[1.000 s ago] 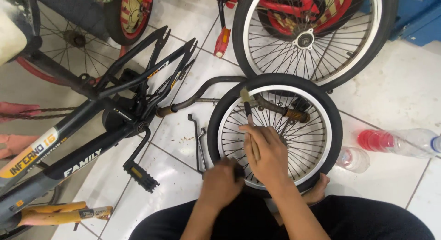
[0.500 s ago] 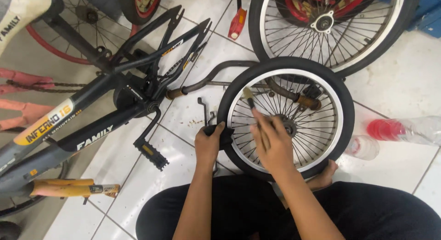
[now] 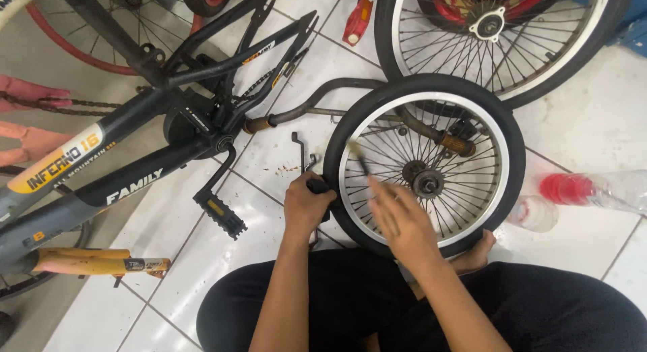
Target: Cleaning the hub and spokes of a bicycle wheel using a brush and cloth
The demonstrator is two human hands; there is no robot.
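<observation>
— Holding what, that left hand (image 3: 306, 205)?

— It is clenched on the black tyre of the small wheel (image 3: 423, 164), on the wheel's left edge. The wheel lies flat on the white tile floor (image 3: 593, 116), right in front of the person's knees.

— And the right hand (image 3: 402, 220)?

— It sits over the spokes, near the hub, and is blurry. A thin brush (image 3: 358, 157) sticks out from it, so it grips that.

— Any room around?

— Not much. A bigger wheel (image 3: 502, 38) touches the far edge. The dark bike frame (image 3: 135, 170) and its pedal (image 3: 220, 214) are close on the left. Bottles (image 3: 593, 190) lie just right.
</observation>
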